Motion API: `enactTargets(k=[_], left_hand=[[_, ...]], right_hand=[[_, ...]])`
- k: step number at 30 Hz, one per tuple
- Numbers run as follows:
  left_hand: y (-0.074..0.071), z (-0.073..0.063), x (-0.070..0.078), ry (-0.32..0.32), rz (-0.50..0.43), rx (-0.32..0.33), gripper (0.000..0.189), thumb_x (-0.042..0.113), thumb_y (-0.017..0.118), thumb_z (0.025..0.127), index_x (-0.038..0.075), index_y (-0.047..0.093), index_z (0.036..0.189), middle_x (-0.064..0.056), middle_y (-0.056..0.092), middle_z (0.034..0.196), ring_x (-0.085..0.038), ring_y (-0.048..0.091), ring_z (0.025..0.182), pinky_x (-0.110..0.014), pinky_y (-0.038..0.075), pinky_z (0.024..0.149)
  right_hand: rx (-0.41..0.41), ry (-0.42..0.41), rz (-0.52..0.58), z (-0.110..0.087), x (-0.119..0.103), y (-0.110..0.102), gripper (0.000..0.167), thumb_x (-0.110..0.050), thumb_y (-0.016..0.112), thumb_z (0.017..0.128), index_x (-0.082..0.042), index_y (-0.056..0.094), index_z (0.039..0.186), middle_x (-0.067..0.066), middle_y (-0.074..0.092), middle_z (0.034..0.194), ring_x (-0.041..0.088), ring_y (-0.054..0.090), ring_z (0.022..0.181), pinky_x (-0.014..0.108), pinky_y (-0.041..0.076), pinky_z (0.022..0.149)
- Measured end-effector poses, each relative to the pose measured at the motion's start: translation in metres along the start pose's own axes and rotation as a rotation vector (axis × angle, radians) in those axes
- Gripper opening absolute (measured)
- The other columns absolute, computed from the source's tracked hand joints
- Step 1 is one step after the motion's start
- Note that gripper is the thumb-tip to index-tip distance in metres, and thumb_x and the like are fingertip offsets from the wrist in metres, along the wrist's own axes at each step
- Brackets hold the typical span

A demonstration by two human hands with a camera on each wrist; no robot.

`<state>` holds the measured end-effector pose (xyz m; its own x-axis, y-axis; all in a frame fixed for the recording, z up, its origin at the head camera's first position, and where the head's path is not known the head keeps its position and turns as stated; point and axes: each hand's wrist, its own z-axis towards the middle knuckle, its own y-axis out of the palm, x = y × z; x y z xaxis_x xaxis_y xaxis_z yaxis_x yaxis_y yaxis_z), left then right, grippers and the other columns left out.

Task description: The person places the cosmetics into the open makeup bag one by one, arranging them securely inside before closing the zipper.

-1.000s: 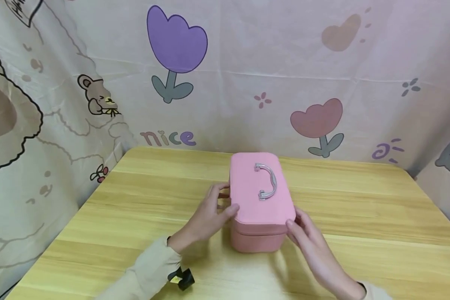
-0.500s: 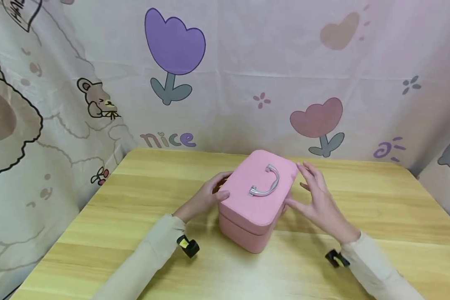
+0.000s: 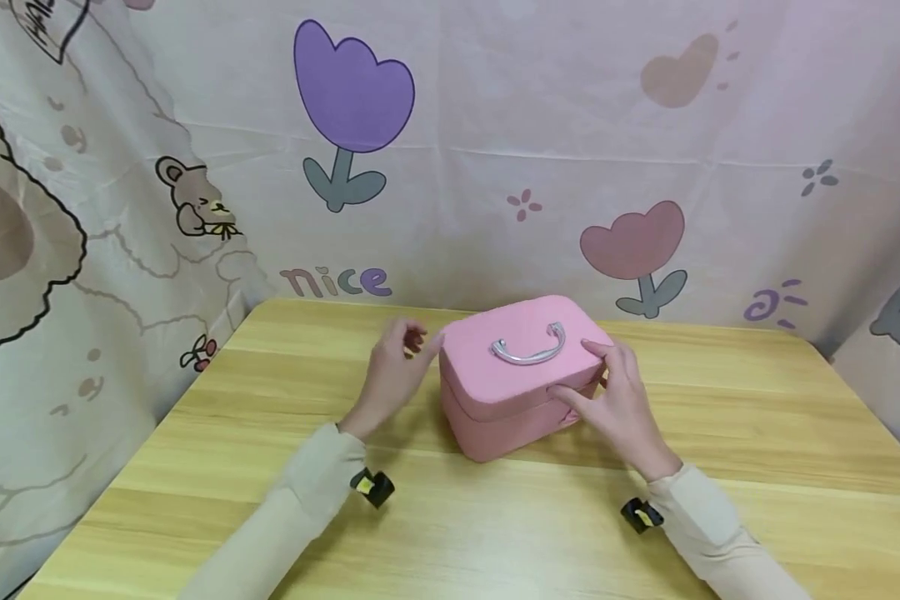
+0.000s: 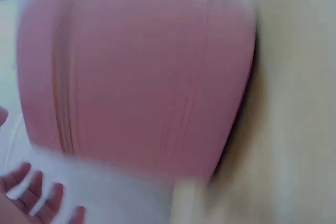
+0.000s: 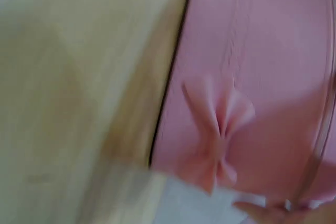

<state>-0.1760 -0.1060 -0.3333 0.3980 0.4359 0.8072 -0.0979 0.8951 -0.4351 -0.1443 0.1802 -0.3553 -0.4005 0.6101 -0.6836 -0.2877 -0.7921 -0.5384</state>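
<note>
A pink vanity case (image 3: 465,350) with a silver handle (image 3: 528,360) on its lid stands closed on the table, turned at an angle. My right hand (image 3: 622,412) grips its right corner, thumb at the front edge and fingers at the lid. Beside the left corner is my left hand (image 3: 393,375), fingers loosely bent and thumb tip right at the lid's edge. The left wrist view shows the case's side (image 4: 126,77) and my left fingers (image 4: 44,195) apart from it. A pink bow (image 5: 218,135) decorates the side seen in the right wrist view.
The wood-patterned table (image 3: 270,400) reaches back to a printed cloth (image 3: 480,100) with flowers and a bear. More cloth hangs at the left and right. Small black devices (image 3: 375,487) sit at both cuffs.
The vanity case has turned on the table so its long side faces more toward me. My right hand moved to its right corner; my left hand loosened from its side.
</note>
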Motion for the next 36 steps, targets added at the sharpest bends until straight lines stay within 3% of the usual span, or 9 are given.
enactTargets(k=[5, 9, 17, 22, 26, 30, 36], left_hand=[[0.025, -0.013, 0.01, -0.116, -0.098, -0.127, 0.069, 0.037, 0.067, 0.089, 0.001, 0.037, 0.138, -0.016, 0.04, 0.137, -0.031, 0.046, 0.119, -0.043, 0.046, 0.094], [0.039, 0.003, 0.002, -0.133, -0.153, -0.137, 0.071, 0.036, 0.06, 0.094, 0.003, 0.027, 0.148, -0.017, 0.03, 0.15, -0.036, 0.04, 0.13, -0.046, 0.039, 0.102], [0.047, 0.033, -0.013, -0.167, -0.201, -0.152, 0.064, 0.031, 0.054, 0.098, 0.004, 0.028, 0.15, -0.016, 0.028, 0.154, -0.038, 0.035, 0.135, -0.048, 0.032, 0.107], [0.048, 0.038, -0.015, -0.178, -0.218, -0.149, 0.066, 0.034, 0.054, 0.098, 0.006, 0.027, 0.151, -0.014, 0.027, 0.155, -0.036, 0.034, 0.136, -0.048, 0.03, 0.108], [0.047, 0.039, -0.016, -0.162, -0.205, -0.175, 0.069, 0.037, 0.052, 0.098, 0.005, 0.024, 0.152, -0.013, 0.024, 0.156, -0.035, 0.032, 0.137, -0.047, 0.029, 0.108], [0.041, 0.039, -0.017, -0.131, -0.152, -0.221, 0.073, 0.041, 0.051, 0.098, 0.004, 0.02, 0.153, -0.012, 0.022, 0.157, -0.033, 0.032, 0.137, -0.045, 0.031, 0.108], [0.031, 0.041, -0.017, -0.072, -0.063, -0.263, 0.071, 0.038, 0.054, 0.097, 0.004, 0.024, 0.152, -0.013, 0.029, 0.154, -0.03, 0.036, 0.135, -0.041, 0.037, 0.104]], right_hand=[[0.154, 0.114, -0.019, 0.002, -0.008, 0.014, 0.077, -0.024, 0.089, 0.067, 0.0, 0.046, 0.126, 0.024, 0.032, 0.125, 0.035, 0.036, 0.117, 0.047, 0.033, 0.096], [0.221, 0.141, -0.028, 0.01, -0.009, 0.024, 0.077, -0.024, 0.09, 0.066, -0.001, 0.045, 0.125, 0.025, 0.029, 0.122, 0.036, 0.033, 0.116, 0.045, 0.032, 0.097], [0.228, 0.193, -0.081, 0.025, -0.008, 0.032, 0.075, -0.029, 0.086, 0.071, -0.004, 0.043, 0.127, 0.029, 0.028, 0.125, 0.04, 0.03, 0.119, 0.049, 0.033, 0.097], [0.209, 0.198, -0.109, 0.029, -0.01, 0.031, 0.076, -0.031, 0.085, 0.072, -0.003, 0.041, 0.127, 0.029, 0.028, 0.124, 0.042, 0.03, 0.118, 0.05, 0.032, 0.096], [0.171, 0.188, -0.168, 0.03, -0.01, 0.027, 0.076, -0.035, 0.083, 0.074, -0.004, 0.04, 0.129, 0.029, 0.028, 0.126, 0.042, 0.033, 0.116, 0.053, 0.038, 0.09], [0.095, 0.147, -0.226, 0.028, -0.008, 0.018, 0.074, -0.037, 0.08, 0.077, -0.007, 0.039, 0.131, 0.031, 0.028, 0.128, 0.045, 0.037, 0.114, 0.057, 0.043, 0.082], [-0.031, 0.044, -0.288, 0.024, -0.005, 0.002, 0.068, -0.026, 0.077, 0.082, -0.006, 0.039, 0.134, 0.033, 0.031, 0.129, 0.046, 0.039, 0.113, 0.062, 0.043, 0.079]])
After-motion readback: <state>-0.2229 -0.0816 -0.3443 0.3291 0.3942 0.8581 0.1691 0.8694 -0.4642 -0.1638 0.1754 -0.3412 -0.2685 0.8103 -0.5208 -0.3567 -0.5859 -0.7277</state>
